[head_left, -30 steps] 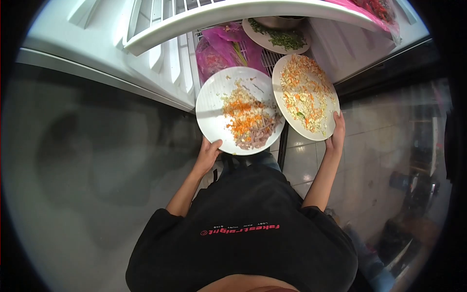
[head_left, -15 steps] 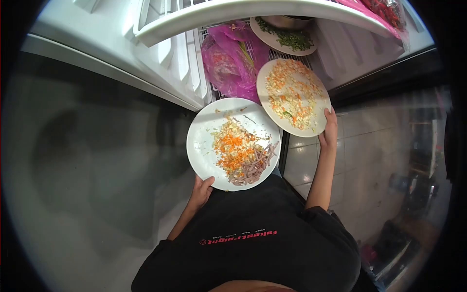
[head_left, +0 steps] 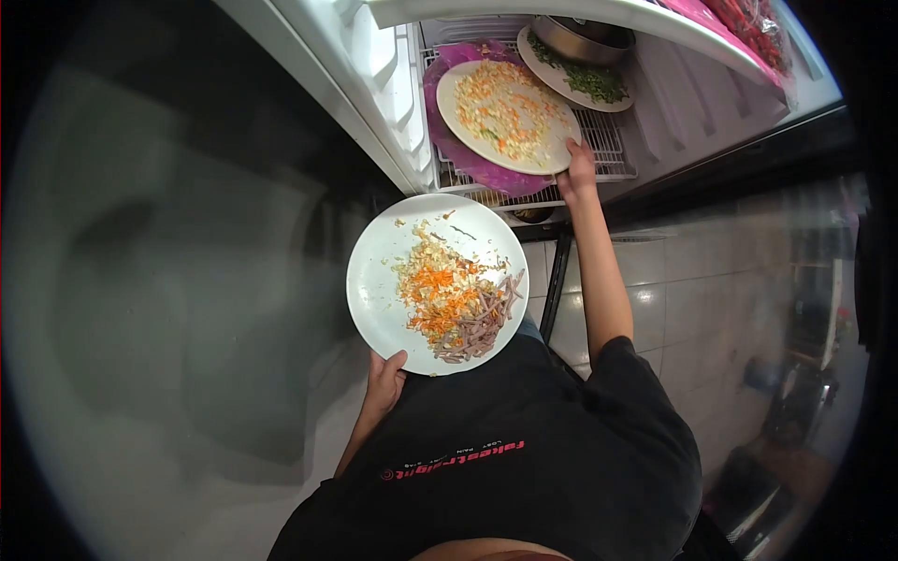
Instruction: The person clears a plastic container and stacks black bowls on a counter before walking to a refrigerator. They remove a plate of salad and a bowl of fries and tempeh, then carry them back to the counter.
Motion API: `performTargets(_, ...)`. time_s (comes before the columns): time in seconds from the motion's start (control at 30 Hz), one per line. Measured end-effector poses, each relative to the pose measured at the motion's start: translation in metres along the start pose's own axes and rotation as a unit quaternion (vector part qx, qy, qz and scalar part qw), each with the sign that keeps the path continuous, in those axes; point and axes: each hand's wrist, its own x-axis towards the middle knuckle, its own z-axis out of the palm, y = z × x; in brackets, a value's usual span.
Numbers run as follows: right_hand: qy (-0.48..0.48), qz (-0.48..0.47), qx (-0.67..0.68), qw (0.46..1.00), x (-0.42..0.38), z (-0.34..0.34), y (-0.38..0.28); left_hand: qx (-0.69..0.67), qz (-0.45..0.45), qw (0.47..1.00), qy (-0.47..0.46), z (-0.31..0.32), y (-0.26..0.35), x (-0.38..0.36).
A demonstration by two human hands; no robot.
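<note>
My left hand (head_left: 385,379) grips the near rim of a round white plate (head_left: 374,280), thumb on top. Chopped pale and orange vegetables (head_left: 435,290) and pinkish-brown strips (head_left: 477,327) lie on it. My right hand (head_left: 578,168) holds the near right edge of an oval plate (head_left: 458,112) scattered with finely chopped orange and white vegetables (head_left: 505,107). That oval plate is inside the fridge, over a pink plastic bag (head_left: 468,168) that it largely covers. Whether the plate rests on the bag I cannot tell.
Behind the oval plate, a plate of chopped greens (head_left: 594,84) sits on the wire shelf (head_left: 599,140) beside a metal pot (head_left: 580,42). A curved white shelf edge (head_left: 561,11) crosses above. Red items in pink plastic (head_left: 748,33) are at the upper right.
My right hand has moved the oval plate forward and left, deeper into the fridge and over the pink bag. The round plate has shifted slightly left and stays in my left hand.
</note>
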Motion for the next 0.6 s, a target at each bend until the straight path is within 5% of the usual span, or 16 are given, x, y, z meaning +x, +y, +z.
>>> performTargets(0.33, -0.105, -0.018, 0.044, 0.993, 0.072, 0.025, 0.036, -0.005, 0.018, 0.999, 0.030, 0.007, -0.006, -0.010)
performTargets(0.6, -0.071, 0.108, -0.065, 0.989, 0.091, 0.020, 0.025, -0.005, 0.027, 1.000, 0.008, 0.013, 0.004, -0.009)
